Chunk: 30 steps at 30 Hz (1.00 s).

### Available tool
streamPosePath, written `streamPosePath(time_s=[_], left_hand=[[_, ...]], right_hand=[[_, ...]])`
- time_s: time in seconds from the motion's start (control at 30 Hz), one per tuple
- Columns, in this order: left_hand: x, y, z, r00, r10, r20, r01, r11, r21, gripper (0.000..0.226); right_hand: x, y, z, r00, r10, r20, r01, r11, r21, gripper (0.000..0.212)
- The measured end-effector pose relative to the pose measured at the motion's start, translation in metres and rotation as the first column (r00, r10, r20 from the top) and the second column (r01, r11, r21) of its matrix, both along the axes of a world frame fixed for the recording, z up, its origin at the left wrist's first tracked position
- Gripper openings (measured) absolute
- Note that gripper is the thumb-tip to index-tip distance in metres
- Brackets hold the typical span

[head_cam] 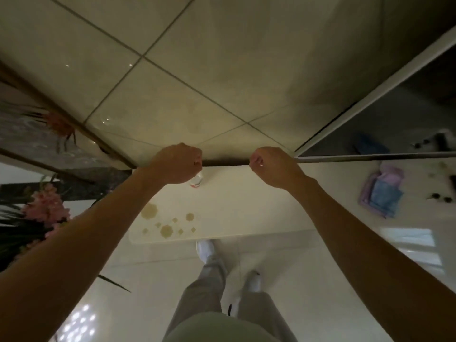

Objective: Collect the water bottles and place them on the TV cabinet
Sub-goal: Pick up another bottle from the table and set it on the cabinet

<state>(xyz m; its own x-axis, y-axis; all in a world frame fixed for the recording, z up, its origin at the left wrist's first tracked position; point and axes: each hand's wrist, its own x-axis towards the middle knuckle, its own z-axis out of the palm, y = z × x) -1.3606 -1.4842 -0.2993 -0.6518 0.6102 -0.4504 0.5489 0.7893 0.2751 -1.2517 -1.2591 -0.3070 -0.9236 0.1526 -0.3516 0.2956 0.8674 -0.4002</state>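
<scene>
Head view: both arms reach out over the white TV cabinet [246, 208]. The left hand [176, 164] is curled into a fist above a water bottle [197, 180] standing upright near the cabinet's far edge; actual contact cannot be confirmed. The right hand [274, 166] is clenched, holding nothing visible. The bottle sits directly beneath the left hand, clearly nearer to it.

Just one view here, a wide-angle head cam looking steeply down and forward. Both forearms stretch out from the bottom corners, the white cabinet top [234, 206] sits mid-frame at arm's reach, tiled wall above it, legs and shoes [205, 250] straight below.
</scene>
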Motion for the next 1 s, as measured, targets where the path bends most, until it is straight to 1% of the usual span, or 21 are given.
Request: streamPosePath(time_s=[0.1, 0.23, 0.3, 0.43, 0.5, 0.6, 0.77, 0.83, 0.9, 1.0], left_hand=[[0.018, 0.021, 0.024, 0.994, -0.110, -0.011, 0.109, 0.993, -0.034, 0.023], [0.059, 0.065, 0.051, 0.953, -0.302, -0.018, 0.300, 0.952, -0.064, 0.023], [0.089, 0.090, 0.064, 0.925, -0.375, -0.062, 0.373, 0.927, -0.049, 0.022], [0.168, 0.130, 0.085, 0.849, -0.510, -0.136, 0.513, 0.858, -0.018, 0.014], [0.214, 0.143, 0.091, 0.819, -0.557, -0.136, 0.562, 0.827, -0.001, 0.015], [0.288, 0.152, 0.093, 0.762, -0.639, -0.104, 0.641, 0.767, -0.020, 0.021], [0.409, 0.169, 0.097, 0.606, -0.788, -0.108, 0.784, 0.615, -0.087, 0.030], [0.450, 0.181, 0.107, 0.549, -0.826, -0.128, 0.821, 0.562, -0.100, 0.031], [0.490, 0.195, 0.118, 0.495, -0.855, -0.152, 0.853, 0.512, -0.099, 0.030], [0.549, 0.217, 0.136, 0.407, -0.900, -0.159, 0.902, 0.423, -0.089, 0.030]], right_hand=[[0.040, 0.013, 0.019, 0.997, -0.049, -0.066, 0.050, 0.999, 0.016, 0.021], [0.106, 0.030, 0.041, 0.968, -0.158, -0.193, 0.165, 0.986, 0.017, 0.021], [0.145, 0.038, 0.053, 0.953, -0.212, -0.219, 0.224, 0.974, 0.034, 0.022], [0.239, 0.050, 0.075, 0.917, -0.341, -0.207, 0.363, 0.929, 0.075, 0.025], [0.293, 0.053, 0.083, 0.880, -0.422, -0.217, 0.447, 0.891, 0.080, 0.026], [0.372, 0.047, 0.092, 0.823, -0.519, -0.230, 0.546, 0.834, 0.073, 0.028], [0.502, 0.030, 0.096, 0.726, -0.638, -0.256, 0.674, 0.735, 0.080, 0.029], [0.555, 0.024, 0.101, 0.674, -0.687, -0.269, 0.727, 0.682, 0.081, 0.028], [0.607, 0.019, 0.108, 0.615, -0.724, -0.314, 0.778, 0.621, 0.093, 0.027], [0.677, 0.015, 0.124, 0.514, -0.778, -0.361, 0.853, 0.508, 0.120, 0.026]])
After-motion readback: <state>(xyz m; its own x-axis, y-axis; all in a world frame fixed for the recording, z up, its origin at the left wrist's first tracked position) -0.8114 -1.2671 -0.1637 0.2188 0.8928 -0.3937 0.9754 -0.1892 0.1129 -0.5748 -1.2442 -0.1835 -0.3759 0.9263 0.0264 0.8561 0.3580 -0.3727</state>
